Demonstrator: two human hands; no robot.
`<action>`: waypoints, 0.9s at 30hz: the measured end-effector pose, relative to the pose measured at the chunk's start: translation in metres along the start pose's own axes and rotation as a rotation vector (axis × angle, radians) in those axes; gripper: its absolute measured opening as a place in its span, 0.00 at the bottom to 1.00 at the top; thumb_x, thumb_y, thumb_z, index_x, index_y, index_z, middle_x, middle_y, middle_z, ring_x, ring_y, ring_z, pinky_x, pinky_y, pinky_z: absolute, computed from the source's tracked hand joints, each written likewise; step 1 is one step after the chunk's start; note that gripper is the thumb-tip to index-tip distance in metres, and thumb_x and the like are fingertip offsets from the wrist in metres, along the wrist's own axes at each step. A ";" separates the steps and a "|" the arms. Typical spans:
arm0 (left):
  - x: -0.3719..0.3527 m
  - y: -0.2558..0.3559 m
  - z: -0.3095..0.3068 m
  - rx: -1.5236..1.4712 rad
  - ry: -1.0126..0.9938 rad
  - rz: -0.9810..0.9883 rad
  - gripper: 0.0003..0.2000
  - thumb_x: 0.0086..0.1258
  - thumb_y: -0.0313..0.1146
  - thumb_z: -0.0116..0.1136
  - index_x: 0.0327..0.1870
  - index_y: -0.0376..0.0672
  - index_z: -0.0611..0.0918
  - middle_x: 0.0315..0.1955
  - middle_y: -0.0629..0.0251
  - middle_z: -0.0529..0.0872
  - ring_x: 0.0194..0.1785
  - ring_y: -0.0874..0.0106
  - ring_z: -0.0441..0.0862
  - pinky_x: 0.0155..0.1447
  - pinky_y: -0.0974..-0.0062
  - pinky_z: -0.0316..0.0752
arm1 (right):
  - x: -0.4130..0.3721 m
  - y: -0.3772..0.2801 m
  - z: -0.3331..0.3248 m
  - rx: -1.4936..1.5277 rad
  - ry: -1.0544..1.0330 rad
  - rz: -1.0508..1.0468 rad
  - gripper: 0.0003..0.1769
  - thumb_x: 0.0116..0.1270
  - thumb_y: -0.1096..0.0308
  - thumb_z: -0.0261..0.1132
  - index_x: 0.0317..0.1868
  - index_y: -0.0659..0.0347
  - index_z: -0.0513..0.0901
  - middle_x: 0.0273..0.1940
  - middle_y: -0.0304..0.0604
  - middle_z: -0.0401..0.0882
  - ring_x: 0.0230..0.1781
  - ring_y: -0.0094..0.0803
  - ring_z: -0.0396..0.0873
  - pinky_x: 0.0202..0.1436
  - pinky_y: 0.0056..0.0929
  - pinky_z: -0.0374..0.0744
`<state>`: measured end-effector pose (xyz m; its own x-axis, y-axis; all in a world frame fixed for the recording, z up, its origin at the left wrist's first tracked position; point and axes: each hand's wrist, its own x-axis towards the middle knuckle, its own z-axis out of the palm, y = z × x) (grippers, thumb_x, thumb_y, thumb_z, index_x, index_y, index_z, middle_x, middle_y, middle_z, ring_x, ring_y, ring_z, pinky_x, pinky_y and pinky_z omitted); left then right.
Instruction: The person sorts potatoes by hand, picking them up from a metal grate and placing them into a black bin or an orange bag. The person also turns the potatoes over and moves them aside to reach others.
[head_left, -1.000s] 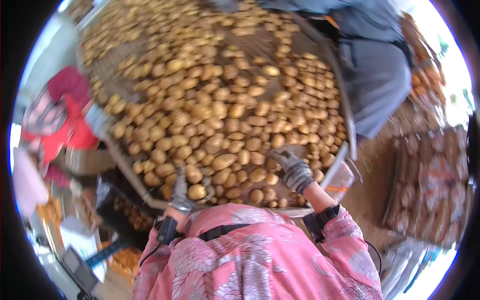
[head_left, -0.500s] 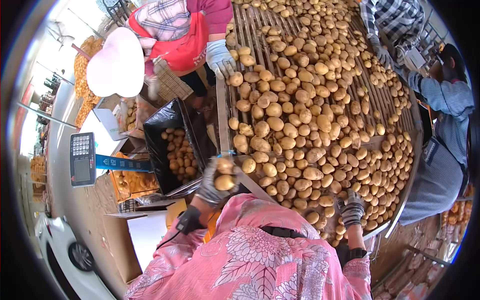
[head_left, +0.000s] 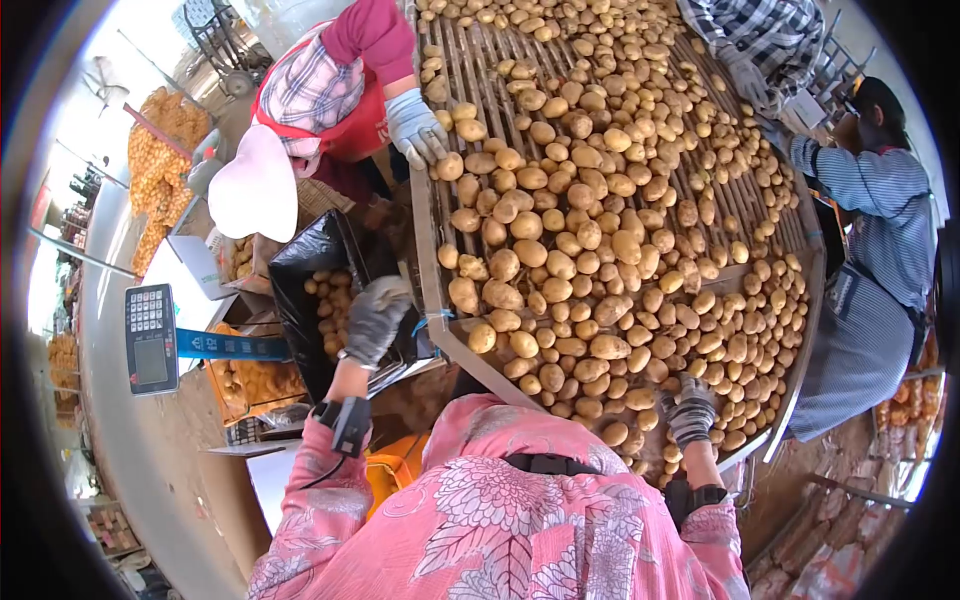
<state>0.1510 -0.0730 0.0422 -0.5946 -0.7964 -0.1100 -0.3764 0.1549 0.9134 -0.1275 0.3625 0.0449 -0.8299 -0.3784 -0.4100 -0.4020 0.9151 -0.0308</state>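
Note:
My left hand (head_left: 376, 318), in a grey glove, reaches over the right edge of a box lined with black plastic (head_left: 290, 270). Its back faces the camera, so the fingers and anything in them are hidden. Potatoes (head_left: 330, 300) lie inside that box. My right hand (head_left: 690, 408), also gloved, rests among the potatoes (head_left: 608, 346) at the near edge of the slatted sorting table (head_left: 463, 75). Its fingers are spread and touch potatoes there.
A scale display (head_left: 151, 338) on a blue arm stands at the left. One person (head_left: 320, 85) leans at the table's far left, a gloved hand on its edge. Two more people (head_left: 765, 35) (head_left: 865, 230) are at the right. An orange mesh sack (head_left: 255, 380) lies below the scale arm.
My left hand, which held two potatoes by the table corner, has moved left and up to the black-lined box. The view has shifted slightly. My right hand stays among the potatoes.

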 end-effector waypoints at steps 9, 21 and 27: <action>0.075 0.084 0.100 1.150 -0.605 0.277 0.22 0.52 0.35 0.58 0.52 0.42 0.78 0.46 0.50 0.81 0.46 0.55 0.81 0.49 0.60 0.75 | -0.009 0.001 0.005 -0.039 0.078 -0.018 0.35 0.54 0.47 0.65 0.59 0.55 0.72 0.53 0.58 0.74 0.50 0.50 0.76 0.52 0.45 0.75; 0.020 0.050 0.053 -1.337 -0.467 -0.664 0.18 0.59 0.41 0.62 0.46 0.40 0.79 0.35 0.59 0.83 0.37 0.63 0.82 0.36 0.65 0.81 | -0.002 -0.003 0.009 -0.007 0.100 -0.036 0.33 0.52 0.53 0.68 0.56 0.60 0.72 0.52 0.58 0.76 0.50 0.50 0.76 0.52 0.43 0.75; -0.020 0.024 0.030 -1.536 -0.246 -0.423 0.16 0.56 0.36 0.64 0.44 0.41 0.79 0.40 0.56 0.82 0.45 0.61 0.80 0.46 0.63 0.79 | 0.012 0.011 0.029 -0.078 0.089 -0.055 0.37 0.56 0.45 0.63 0.59 0.63 0.71 0.58 0.61 0.69 0.58 0.54 0.68 0.62 0.45 0.68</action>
<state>0.1327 -0.0355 0.0551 -0.7893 -0.4959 -0.3621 0.4071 -0.8641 0.2960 -0.1304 0.3721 0.0137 -0.8355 -0.4417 -0.3268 -0.4739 0.8803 0.0219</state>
